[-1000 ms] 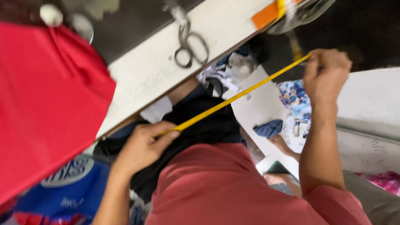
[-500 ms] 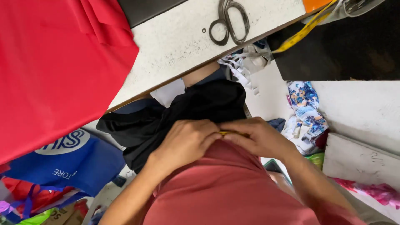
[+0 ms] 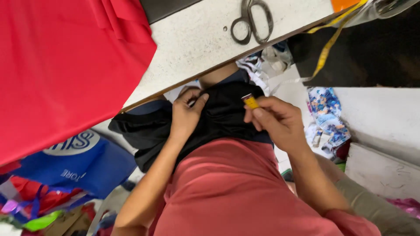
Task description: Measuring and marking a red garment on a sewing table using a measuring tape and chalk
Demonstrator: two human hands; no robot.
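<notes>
- The right hand [image 3: 280, 120] is pinching the end of a yellow tape measure [image 3: 251, 102] between thumb and fingertips, with the short visible end pointing up and toward the bench edge.
- That end of the tape is lying against the black cloth [image 3: 218, 118], near its upper right part; the hand is covering the rest, so its long axis cannot be told there.
- The left hand [image 3: 186, 116] is resting on the black cloth with the fingers curled together and pressing down on the fabric (the thumb is bending toward the bench edge).
- The black cloth is sitting bunched on the person's lap, just under the bench edge, and is stretching out lower left to upper right, with a loose flap trailing off to the left.
- A further length of yellow tape [image 3: 326, 48] is hanging from the bench's upper right corner, running diagonally down and to the left.
- The bench [image 3: 197, 39] is showing a pale, speckled top with a dark edge, slanting across the view.
- Grey scissors [image 3: 251, 22] are lying on the bench with the handle loops toward the person.
- Red fabric [image 3: 65, 65] is draping over the left part of the bench.
- A blue bag [image 3: 74, 161] is lying on the floor at lower left, and patterned fabric scraps [image 3: 326, 113] are lying at the right.
</notes>
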